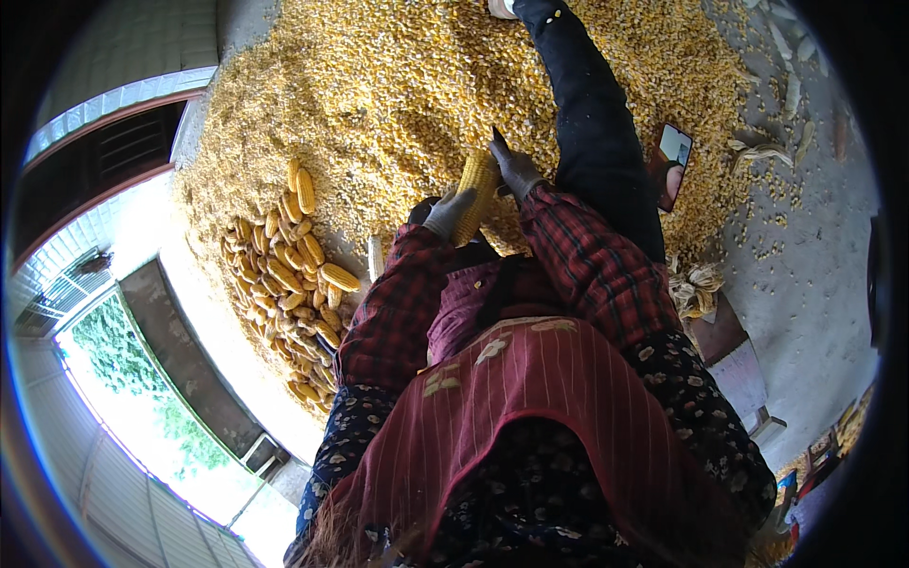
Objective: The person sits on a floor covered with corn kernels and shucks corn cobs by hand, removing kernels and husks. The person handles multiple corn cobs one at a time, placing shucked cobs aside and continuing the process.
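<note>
A yellow corn cob full of kernels is tilted between my two gloved hands. My left hand is closed around its lower part. At its upper right side, my right hand grips a dark pointed tool, whose tip points up; most of the tool is hidden by the fingers. Below and around the hands spreads a wide layer of loose corn kernels. A pale stripped cob lies beside my left sleeve.
Whole corn cobs are heaped at the left. My outstretched leg rests across the kernels, with a smartphone standing right of it. Dry husks lie near my right elbow, and more husks and pale cobs at the far right.
</note>
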Tool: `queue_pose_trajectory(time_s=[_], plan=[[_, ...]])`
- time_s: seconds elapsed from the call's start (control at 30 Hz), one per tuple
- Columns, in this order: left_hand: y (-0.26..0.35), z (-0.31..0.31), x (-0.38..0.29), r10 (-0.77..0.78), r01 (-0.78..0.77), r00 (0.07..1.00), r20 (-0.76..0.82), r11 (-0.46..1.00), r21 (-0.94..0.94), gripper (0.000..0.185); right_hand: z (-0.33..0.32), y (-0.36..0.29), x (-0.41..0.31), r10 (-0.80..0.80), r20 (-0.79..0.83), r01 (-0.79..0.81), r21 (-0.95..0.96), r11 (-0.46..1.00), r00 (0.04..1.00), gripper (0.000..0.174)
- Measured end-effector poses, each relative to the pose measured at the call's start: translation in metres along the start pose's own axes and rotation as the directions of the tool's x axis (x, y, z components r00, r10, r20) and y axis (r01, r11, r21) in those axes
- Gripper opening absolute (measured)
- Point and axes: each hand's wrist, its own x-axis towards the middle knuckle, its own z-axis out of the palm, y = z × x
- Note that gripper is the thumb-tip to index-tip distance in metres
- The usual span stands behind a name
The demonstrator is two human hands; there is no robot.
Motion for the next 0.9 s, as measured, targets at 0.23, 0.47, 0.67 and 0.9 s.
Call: queue_pose_trajectory(time_s=[0.23,0.47,0.67,0.9], plan=[[0.023,0.033,-0.007,0.224,-0.061,0.974,-0.041,0.428,0.902,0.049,0.003,0.023,0.03,-0.108,-0.039,0.109,0.023,0.994,0.993,0.07],[-0.004,0.013,0.016,0.099,-0.145,0.989,0.106,0.712,0.687,0.066,-0.007,0.012,0.017,-0.096,-0.063,0.078,-0.247,0.966,0.993,0.072],[-0.01,-0.022,0.001,0.194,-0.274,0.956,0.22,0.861,0.429,0.04,0.0,0.006,0.012,0.016,0.024,-0.015,-0.034,0.999,1.0,0.061],[0.01,-0.003,0.011,0.09,-0.062,0.995,-0.052,0.917,0.393,0.052,0.001,0.019,0.028,-0.046,-0.021,0.046,-0.006,0.999,0.999,0.065]])
